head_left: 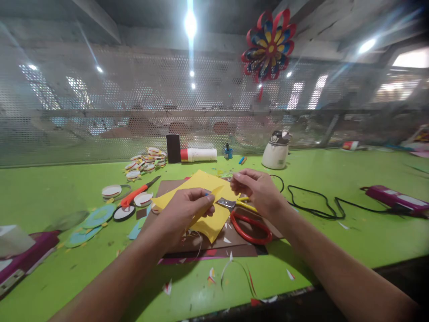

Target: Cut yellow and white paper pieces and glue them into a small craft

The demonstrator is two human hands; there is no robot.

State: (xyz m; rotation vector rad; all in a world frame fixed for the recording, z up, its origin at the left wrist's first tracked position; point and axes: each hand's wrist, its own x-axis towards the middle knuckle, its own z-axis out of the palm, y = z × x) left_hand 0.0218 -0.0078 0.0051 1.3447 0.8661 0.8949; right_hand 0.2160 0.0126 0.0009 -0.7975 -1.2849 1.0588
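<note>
Along the near edge of the green tabletop [187,304], see paper scraps [211,276] lying loose, with a purple power strip [43,250] at near left. Farther in, gripping a pointed yellow paper piece [218,193] between thumb and fingers of the left hand [187,208], above a larger yellow sheet [211,228]. Holding the right hand [256,188] near the scissors [228,204], fingers curled in; cannot tell whether pinching anything. Beneath the yellow sheet, find brown sheets [244,251]. To the left, note light-blue rings [98,215], a black-rimmed white disc [124,213] and an orange-handled cutting tool [136,194]. To the right, follow a black cable [311,192] toward a magenta device [398,199]. Farther, see from left to right a heap of white discs [147,163], an upright black block [173,149], a white roll with a red end [201,154], a small blue bottle [228,153] and a white jug [275,154]. Farthest, see a perforated screen [100,89], with a looped paper flower [271,48] hanging high at right.
</note>
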